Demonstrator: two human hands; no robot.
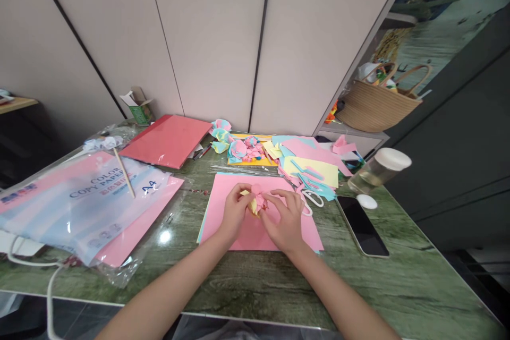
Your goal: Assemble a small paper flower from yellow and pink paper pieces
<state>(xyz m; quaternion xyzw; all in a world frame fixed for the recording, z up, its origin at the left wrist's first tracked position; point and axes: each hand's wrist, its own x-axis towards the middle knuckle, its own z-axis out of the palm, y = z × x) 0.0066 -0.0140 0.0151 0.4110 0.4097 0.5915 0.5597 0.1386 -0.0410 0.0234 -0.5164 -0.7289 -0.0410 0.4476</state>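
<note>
A small pink and yellow paper flower (258, 201) is between my two hands, above a stack of pink and blue paper sheets (227, 223). My left hand (236, 210) pinches the flower's yellow left side with thumb and fingers. From the right, my right hand (285, 218) has its fingertips closed on the pink petals. White-handled scissors (313, 199) lie at the stack's right edge, partly under paper scraps (314, 170). Behind the stack, finished-looking paper flowers (238, 150) rest on a yellow sheet.
A plastic-wrapped pack of colour paper (99, 196) and a red folder (169, 141) lie left. To the right are a phone (363, 227), a round white item (366, 201) and a lidded cup (376, 170). A woven basket (378, 103) stands on a shelf.
</note>
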